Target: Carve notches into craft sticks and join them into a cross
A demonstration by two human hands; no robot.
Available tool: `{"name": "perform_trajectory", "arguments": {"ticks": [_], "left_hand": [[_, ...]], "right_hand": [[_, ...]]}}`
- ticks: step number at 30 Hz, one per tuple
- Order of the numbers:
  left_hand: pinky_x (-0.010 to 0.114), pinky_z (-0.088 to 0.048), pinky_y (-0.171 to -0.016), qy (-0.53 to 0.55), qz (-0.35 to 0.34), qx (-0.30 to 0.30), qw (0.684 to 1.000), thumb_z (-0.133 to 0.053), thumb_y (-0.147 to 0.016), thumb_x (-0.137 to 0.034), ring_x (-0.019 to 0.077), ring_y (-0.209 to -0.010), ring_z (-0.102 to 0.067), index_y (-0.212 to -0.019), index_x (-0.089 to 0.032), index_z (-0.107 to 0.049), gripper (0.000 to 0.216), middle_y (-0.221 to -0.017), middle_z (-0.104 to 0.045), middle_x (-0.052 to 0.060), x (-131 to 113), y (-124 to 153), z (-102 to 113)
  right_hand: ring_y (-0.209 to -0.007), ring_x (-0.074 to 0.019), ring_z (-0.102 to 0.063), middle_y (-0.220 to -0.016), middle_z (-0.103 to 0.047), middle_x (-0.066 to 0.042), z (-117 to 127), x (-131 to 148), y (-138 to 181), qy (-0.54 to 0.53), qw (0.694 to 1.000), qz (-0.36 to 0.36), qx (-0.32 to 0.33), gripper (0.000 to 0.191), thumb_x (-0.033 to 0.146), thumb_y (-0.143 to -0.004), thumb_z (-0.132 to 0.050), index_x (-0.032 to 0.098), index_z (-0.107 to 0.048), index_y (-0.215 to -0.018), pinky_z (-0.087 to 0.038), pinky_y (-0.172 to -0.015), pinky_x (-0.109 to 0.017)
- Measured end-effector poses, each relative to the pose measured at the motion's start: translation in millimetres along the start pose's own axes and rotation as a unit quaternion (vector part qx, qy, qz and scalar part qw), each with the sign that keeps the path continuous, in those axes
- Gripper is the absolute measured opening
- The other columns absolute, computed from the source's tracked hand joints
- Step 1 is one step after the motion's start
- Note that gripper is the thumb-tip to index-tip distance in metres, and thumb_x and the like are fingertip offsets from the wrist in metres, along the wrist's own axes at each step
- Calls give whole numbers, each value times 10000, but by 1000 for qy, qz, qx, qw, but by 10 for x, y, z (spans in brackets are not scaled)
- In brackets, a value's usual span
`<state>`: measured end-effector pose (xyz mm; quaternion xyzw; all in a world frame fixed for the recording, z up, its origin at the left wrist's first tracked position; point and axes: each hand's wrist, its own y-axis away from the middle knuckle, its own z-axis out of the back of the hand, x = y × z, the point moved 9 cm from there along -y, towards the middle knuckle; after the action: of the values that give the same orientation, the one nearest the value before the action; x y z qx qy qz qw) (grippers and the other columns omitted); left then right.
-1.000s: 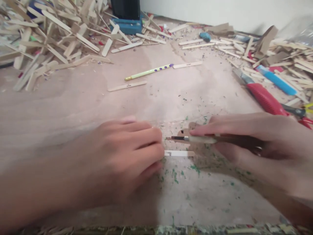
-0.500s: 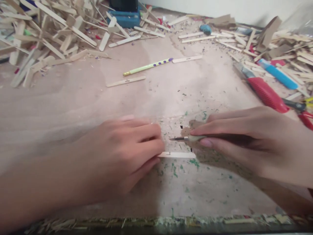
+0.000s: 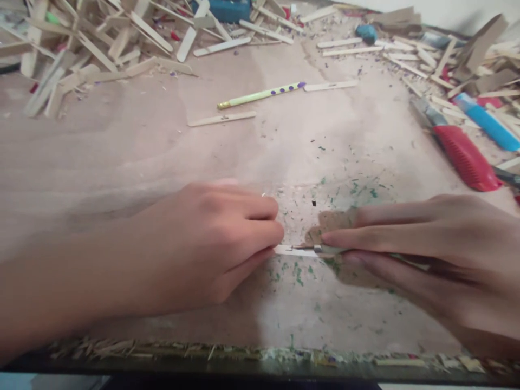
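My left hand (image 3: 235, 238) is closed over the left part of a popsicle stick (image 3: 298, 253) and presses it against the table. The stick's right part sticks out past my fingertips, with a dark mark on it near them. My right hand (image 3: 406, 249) grips a craft knife (image 3: 331, 249) with a thin blade and pale handle. The blade lies over the stick, its tip at the dark mark. Whether it cuts into the wood I cannot tell. Farther back lie a light green pencil (image 3: 260, 96) with purple dots and two marked popsicle sticks, one at left (image 3: 222, 118), another at right (image 3: 331, 86).
A heap of popsicle sticks (image 3: 101, 43) fills the back left. More sticks, a red-handled utility knife (image 3: 467, 157) and a blue cutter (image 3: 487, 122) lie at the right. Green shavings (image 3: 298, 273) surround the hands. Wood scraps (image 3: 170, 349) line the table's front edge.
My right hand has brought the knife down and toward me, from behind the stick onto it. The left hand keeps its hold. The whole view has shifted slightly.
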<state>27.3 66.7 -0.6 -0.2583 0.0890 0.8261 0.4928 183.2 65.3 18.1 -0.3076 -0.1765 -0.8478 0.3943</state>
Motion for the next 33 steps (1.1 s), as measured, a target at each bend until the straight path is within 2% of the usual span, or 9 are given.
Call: {"name": "perform_trajectory", "arguments": {"ticks": [3, 6, 10, 14, 17, 22, 27, 33], "left_hand": [[381, -471, -757, 1, 0, 10, 1000, -493, -1111, -137, 178, -712, -609, -860, -182, -724, 344, -834, -703, 5, -10, -8, -18], [390, -448, -720, 6, 8, 29, 1000, -495, -1096, -129, 185, -706, -611, -845, -191, -702, 330, -805, -689, 1, 11, -3, -61], [388, -413, -679, 22, 29, 39, 999, -520, -1049, -98, 183, -674, -564, -798, -210, -643, 301, -757, -653, -13, 39, -1, -78], [377, -389, -666, 36, 36, 38, 998, -534, -958, -34, 180, -661, -524, -768, -220, -588, 271, -740, -635, -11, 36, -17, -76], [371, -377, -663, 34, 39, 41, 998, -545, -891, -4, 180, -647, -507, -765, -226, -573, 257, -731, -635, -11, 51, -21, -92], [363, -401, -695, 29, 30, 53, 998, -590, -867, -13, 174, -644, -518, -779, -224, -595, 229, -746, -659, -20, 71, -22, -121], [358, -380, -672, 26, 38, 64, 997, -626, -860, -29, 186, -679, -559, -780, -226, -599, 214, -773, -688, -17, 98, -32, -121], [356, -379, -657, 25, 31, 63, 997, -624, -872, -42, 188, -669, -570, -775, -235, -574, 222, -765, -695, -19, 72, -39, -125]], "right_hand": [[-1028, -157, -823, -1106, -844, 2, -16, 16, -4, -5, 1000, 5, 2, 275, 224, -1143, -553, 299, -802, -1233, -634, -796, -202], [-978, -151, -822, -1165, -837, -12, -40, 34, 24, 2, 1000, 9, 4, 291, 259, -1166, -518, 307, -780, -1283, -626, -743, -208], [-818, -115, -783, -1153, -822, -10, -103, 53, 86, 49, 999, 2, 11, 317, 266, -1189, -460, 315, -728, -1352, -547, -604, -210], [-690, -136, -739, -1091, -811, -37, -153, 125, 136, 102, 994, 13, 32, 380, 214, -1161, -438, 281, -662, -1460, -482, -515, -272], [-730, -160, -765, -1132, -819, -51, -145, 145, 143, 103, 994, 1, 38, 379, 195, -1144, -436, 276, -668, -1432, -500, -525, -291], [-901, -192, -823, -1165, -836, -39, -107, 90, 116, 40, 998, -38, 16, 289, 227, -1135, -511, 292, -751, -1283, -569, -603, -262], [-923, -196, -832, -1217, -839, -34, -107, 46, 113, 32, 998, -49, 9, 359, 208, -1124, -523, 327, -740, -1384, -574, -616, -272], [-923, -194, -833, -1200, -842, -24, -84, 43, 166, 30, 999, -43, 0, 345, 215, -1125, -537, 338, -745, -1371, -580, -604, -260]]}}
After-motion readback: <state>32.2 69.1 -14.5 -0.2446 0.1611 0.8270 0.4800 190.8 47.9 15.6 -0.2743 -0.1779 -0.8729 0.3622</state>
